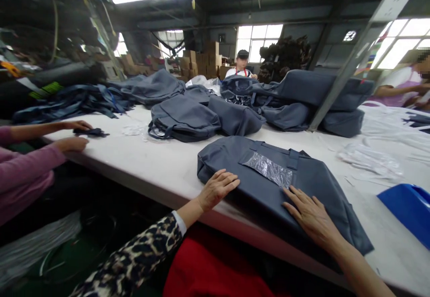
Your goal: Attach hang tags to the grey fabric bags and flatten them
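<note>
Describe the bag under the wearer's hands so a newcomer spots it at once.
Start at the long white table; along its near edge one grey bag lies flat, apart from the heap of grey bags farther back. Both the left hand and right hand rest open on it, and it alone carries a clear plastic packet.

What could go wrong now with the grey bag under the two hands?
The grey bag lies at the near edge of the table, so it might slide off if the left hand and right hand lift. The clear plastic packet on top could slip away when the bag moves.
</note>
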A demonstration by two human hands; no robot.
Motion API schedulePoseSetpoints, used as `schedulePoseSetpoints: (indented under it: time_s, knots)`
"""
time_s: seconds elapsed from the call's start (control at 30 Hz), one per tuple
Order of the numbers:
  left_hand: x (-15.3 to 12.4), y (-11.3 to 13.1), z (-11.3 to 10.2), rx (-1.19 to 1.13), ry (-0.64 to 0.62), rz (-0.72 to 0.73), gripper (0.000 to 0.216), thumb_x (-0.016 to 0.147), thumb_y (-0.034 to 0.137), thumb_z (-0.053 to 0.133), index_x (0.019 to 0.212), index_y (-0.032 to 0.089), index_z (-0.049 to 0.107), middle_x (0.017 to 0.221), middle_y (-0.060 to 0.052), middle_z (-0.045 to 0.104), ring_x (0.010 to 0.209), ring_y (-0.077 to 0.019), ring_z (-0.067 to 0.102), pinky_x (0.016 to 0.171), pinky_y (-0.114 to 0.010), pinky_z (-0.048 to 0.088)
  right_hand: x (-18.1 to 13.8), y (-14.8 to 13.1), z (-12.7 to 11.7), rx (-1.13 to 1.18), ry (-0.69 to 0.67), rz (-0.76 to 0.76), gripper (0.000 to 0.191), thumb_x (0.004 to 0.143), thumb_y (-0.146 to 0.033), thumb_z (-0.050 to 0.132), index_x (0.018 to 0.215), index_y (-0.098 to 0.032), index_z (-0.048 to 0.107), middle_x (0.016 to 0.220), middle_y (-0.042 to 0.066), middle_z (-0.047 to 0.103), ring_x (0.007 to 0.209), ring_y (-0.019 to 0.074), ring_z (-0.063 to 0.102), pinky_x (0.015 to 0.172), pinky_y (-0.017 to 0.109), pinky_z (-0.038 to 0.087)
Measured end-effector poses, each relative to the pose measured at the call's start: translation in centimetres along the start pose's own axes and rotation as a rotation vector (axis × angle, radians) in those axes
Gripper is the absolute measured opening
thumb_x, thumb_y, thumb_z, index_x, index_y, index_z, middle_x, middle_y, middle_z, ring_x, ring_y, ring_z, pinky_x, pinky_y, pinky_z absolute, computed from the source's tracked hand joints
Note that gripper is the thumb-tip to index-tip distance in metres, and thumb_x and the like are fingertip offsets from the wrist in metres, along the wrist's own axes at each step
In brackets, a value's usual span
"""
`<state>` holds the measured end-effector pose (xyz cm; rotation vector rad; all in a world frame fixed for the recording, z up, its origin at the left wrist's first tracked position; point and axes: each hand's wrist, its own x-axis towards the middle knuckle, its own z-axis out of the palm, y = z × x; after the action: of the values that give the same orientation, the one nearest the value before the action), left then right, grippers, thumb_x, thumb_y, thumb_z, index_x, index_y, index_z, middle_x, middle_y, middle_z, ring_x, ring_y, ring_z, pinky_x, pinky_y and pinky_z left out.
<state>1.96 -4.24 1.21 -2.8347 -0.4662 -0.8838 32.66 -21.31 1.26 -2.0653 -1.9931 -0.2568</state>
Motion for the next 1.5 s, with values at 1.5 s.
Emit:
schedulePoseSetpoints:
  time_s: [1.5]
  knots:
    - [1.6,7.5,5.0,-0.712,-0.239,-0.068,0.024,0.093,0.023,0.056,0.113,0.024,0.069,0.105,-0.003,0.074,0.098,-0.0182,0.067,0.088,-0.026,0.05,-5.6,-4.3,0.0,-0.209,0.228,-0.329,0.02,0.099,-0.016,0.044,0.107,-0.015,0.062,0.081,0.004,0.066,0.071,0.0173,0.055,0.07,0.031,0.037]
